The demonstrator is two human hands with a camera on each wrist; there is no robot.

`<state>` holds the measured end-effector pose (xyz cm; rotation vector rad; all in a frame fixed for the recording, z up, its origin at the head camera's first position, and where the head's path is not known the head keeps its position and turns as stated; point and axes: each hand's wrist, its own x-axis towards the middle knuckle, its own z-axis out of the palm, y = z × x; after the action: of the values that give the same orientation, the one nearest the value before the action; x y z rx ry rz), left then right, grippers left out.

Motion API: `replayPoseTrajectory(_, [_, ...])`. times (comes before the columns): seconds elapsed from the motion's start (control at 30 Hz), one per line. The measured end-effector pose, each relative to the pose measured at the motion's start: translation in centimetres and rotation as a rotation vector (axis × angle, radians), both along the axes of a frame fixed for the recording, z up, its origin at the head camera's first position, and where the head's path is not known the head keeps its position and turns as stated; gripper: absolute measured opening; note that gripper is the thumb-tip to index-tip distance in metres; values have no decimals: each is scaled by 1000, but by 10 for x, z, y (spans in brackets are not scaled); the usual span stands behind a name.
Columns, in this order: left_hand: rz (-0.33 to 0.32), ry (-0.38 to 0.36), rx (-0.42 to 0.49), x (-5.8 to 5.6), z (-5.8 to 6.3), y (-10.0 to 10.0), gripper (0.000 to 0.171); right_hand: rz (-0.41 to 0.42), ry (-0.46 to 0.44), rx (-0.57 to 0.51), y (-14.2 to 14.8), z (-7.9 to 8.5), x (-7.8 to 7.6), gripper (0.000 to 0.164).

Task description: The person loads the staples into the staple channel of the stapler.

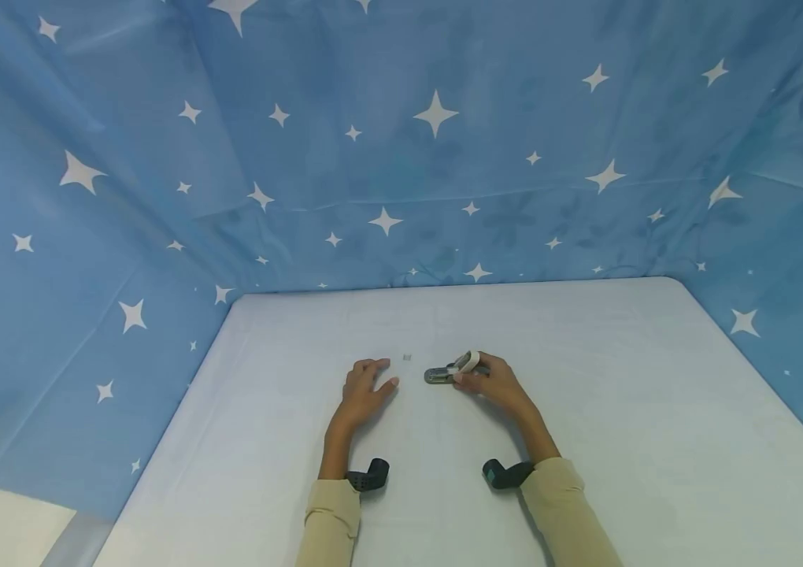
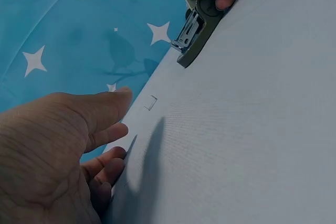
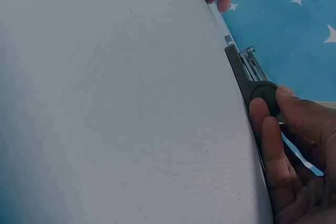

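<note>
A stapler (image 1: 439, 376) lies on the white table with its light-coloured top arm swung up and back. My right hand (image 1: 497, 384) grips it at the hinge end, thumb and fingers on either side of the round pivot in the right wrist view. The stapler's metal staple channel (image 2: 188, 31) shows bare in the left wrist view. A short strip of staples (image 1: 407, 357) lies on the table between the stapler and my left hand (image 1: 362, 394). That hand holds nothing; its fingers are spread and loosely bent, with the fingertips beside the staple strip.
The white table (image 1: 621, 394) runs back to a blue curtain (image 1: 437, 181) with white stars, which also hangs along both sides. A black wrist camera (image 1: 371, 476) is strapped to my left wrist, and another camera (image 1: 504, 475) to my right.
</note>
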<state>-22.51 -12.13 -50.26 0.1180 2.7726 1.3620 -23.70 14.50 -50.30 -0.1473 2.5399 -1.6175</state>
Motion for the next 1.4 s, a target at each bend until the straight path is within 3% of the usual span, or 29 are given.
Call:
replayPoseTrajectory(0.2, [-16,30,2,-6,-1,-1,46,15,17,-12,0,-1,1,40])
replayPoseTrajectory(0.37, [-31,108,10,-19,-5,1,41,20,24,-9,1,-2,1,40])
replayPoseTrajectory(0.47, [-19,163,3,-28,-8,4,39,9,40,26,1,-1,0,38])
replayPoseTrajectory(0.67, [36,196,-41,-40,-8,11,48,1,40,60,0,-1,0,38])
replayPoseTrajectory(0.83, [41,214,-130,-45,-9,17,54,-16,25,58,0,-3,1,38])
replayPoseTrajectory(0.97, [57,232,-177,-48,-12,18,46,-13,32,69,-1,-3,2,38])
replayPoseTrajectory(1.23, [39,293,-184,-51,-13,19,23,-25,40,80,-2,0,2,35])
replayPoseTrajectory(1.4, [62,289,-187,-50,-14,21,17,-37,14,95,-2,-1,3,36])
